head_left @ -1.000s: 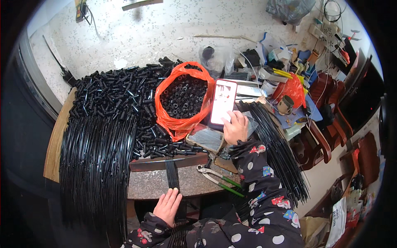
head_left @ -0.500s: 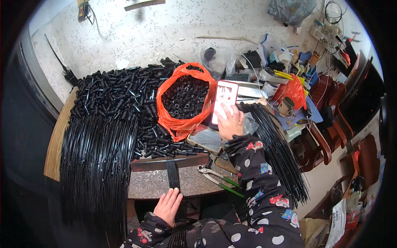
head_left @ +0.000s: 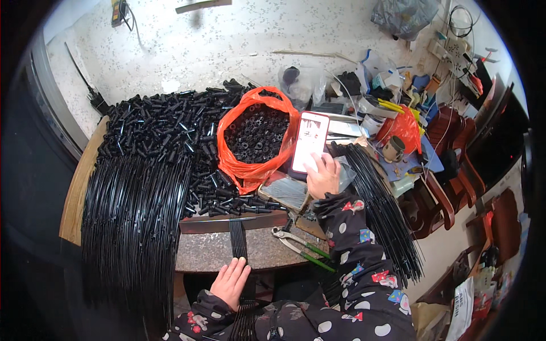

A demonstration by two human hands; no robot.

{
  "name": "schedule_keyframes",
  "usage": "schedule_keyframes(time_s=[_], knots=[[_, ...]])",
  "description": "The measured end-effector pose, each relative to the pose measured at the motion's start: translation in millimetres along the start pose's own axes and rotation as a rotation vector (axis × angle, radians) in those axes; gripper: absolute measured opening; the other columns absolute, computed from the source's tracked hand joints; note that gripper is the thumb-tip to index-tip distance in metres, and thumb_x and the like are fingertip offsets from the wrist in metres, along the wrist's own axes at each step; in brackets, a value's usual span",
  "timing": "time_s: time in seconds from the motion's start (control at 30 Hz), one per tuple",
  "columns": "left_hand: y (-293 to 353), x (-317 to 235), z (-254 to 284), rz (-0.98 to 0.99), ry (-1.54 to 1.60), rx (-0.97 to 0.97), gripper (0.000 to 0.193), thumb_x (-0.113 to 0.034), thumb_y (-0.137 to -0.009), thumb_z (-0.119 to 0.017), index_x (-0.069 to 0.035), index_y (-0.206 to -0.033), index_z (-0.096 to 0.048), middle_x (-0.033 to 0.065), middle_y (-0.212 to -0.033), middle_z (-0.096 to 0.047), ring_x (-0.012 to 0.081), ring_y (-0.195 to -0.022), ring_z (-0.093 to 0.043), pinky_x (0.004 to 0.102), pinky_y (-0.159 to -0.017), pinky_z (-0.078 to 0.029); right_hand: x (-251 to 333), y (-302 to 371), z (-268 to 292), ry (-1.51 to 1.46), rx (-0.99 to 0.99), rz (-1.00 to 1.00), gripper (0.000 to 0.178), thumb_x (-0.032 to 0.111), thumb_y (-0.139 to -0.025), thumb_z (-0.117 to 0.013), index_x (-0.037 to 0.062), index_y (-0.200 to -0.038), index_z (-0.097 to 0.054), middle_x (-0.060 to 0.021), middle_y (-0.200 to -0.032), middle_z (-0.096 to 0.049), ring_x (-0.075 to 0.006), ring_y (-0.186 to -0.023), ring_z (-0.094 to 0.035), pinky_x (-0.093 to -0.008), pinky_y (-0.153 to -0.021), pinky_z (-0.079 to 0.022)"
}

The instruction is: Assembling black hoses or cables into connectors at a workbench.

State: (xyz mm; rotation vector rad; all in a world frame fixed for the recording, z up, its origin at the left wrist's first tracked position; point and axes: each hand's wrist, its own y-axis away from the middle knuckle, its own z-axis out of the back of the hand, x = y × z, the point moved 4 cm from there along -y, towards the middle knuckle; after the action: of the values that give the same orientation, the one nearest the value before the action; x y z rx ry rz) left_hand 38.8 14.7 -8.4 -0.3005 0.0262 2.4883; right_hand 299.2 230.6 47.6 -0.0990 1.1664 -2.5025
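The left hand [head_left: 230,284] rests flat and unclenched on the rods [head_left: 238,238], fingers straight, its palm hidden underneath; the sleeve [head_left: 199,318] covers more rods. Farther off, the right hand [head_left: 323,177], loosely bent with fingers parted, covers a lower corner of the phone [head_left: 311,136], beside the orange bag [head_left: 227,162]. Its screen is unclear.
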Motion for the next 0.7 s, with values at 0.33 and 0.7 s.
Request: schedule_keyframes(time_s=[0.33, 0.7], knots=[[0, -2, 6, 0.017, 0.113, -0.020, 0.067, -0.021, -0.067, -0.058, 0.000, -0.126, -0.036, 0.0199, -0.135, -0.029, 0.0338, -0.125, -0.029, 0.0445, -0.099, -0.025, 4, 0, -1, 0.006, 0.013, 0.045, 0.027, 0.012, -0.060, -0.060, 0.0155, -0.086, -0.065, -0.0036, -0.111, -0.051, -0.0258, -0.106, -0.040, -0.0423, -0.087, -0.028], [0, -2, 5, 0.022, 0.120, -0.026, 0.067, -0.018, -0.065, -0.057, 0.000, -0.125, -0.036, 0.0201, -0.134, -0.030, 0.0341, -0.125, -0.030, 0.0445, -0.099, -0.025, 9, -19, 1, -0.018, -0.040, 0.006, 0.030, 0.011, -0.064, -0.059, 0.0152, -0.093, -0.063, -0.0040, -0.112, -0.051, -0.0262, -0.105, -0.040, -0.0408, -0.087, -0.030]])
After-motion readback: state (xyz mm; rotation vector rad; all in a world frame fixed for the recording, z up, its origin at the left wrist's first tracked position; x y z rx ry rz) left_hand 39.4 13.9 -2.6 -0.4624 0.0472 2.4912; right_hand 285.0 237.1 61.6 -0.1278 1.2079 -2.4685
